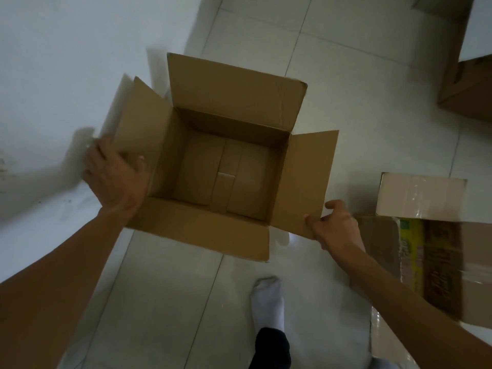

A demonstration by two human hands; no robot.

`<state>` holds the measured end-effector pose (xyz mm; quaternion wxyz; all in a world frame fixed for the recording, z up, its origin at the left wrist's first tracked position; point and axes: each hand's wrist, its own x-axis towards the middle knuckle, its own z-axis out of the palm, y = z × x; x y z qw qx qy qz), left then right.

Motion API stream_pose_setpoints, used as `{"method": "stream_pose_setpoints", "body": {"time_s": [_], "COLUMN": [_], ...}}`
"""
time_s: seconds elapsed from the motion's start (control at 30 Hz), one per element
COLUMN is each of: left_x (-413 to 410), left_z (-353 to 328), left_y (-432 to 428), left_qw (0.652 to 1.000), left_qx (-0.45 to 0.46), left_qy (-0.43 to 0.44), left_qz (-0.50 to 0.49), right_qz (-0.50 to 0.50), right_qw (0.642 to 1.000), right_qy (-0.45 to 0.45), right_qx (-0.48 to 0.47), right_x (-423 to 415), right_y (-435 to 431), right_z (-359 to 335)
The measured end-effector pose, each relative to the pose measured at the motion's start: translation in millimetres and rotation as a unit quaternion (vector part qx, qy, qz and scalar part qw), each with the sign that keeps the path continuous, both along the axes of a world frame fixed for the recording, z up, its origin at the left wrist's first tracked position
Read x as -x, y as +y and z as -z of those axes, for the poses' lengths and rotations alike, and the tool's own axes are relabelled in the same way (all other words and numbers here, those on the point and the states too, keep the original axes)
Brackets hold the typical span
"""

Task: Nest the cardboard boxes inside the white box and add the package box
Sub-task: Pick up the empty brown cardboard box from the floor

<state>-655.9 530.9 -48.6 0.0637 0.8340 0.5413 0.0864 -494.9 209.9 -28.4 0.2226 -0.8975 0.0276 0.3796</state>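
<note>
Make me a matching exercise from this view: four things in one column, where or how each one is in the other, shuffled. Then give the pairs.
Things:
1. open cardboard box
2. left hand
3. right hand
4. white sock

Places or states:
A. pinching the corner of the right-side flap
B. on the tiled floor, at bottom centre
C. gripping the left-side flap
D. empty inside, all four flaps spread open

Pairs: 1-D, 2-C, 3-A, 4-B

Head camera, steep downward view – close over open cardboard box (226, 169)
</note>
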Motion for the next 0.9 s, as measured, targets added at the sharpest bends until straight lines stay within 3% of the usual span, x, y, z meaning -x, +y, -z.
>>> {"method": "stream_pose_setpoints", "body": {"time_s": [0.17,0.37,0.63,0.73,0.9], "left_x": [-15.0,-51.5,-112.5,-130.6,-142.7], "left_z": [-10.4,-29.5,-44.6,-31.5,9.7], "left_y": [-45.6,-154.1,-343.6,-406.9,-489.0], "left_qw": [0.999,0.988,0.976,0.971,0.955], "left_qx": [-0.012,0.04,0.06,0.123,0.28], "left_qy": [-0.039,-0.078,-0.098,-0.11,-0.05], "left_qz": [0.035,0.126,0.186,0.172,0.088], "right_qz": [-0.035,-0.034,-0.01,-0.005,0.053], "right_qw": [0.995,0.995,0.994,0.997,0.995], "right_qy": [-0.092,-0.092,-0.083,-0.069,-0.084], "right_qx": [0.006,-0.021,-0.063,-0.039,-0.004], "right_x": [-13.6,-38.3,-74.2,-85.9,-111.5], "right_y": [-27.8,-90.0,-248.0,-310.2,-385.7], "right_z": [-8.6,-26.0,-30.4,-22.5,3.6]}}
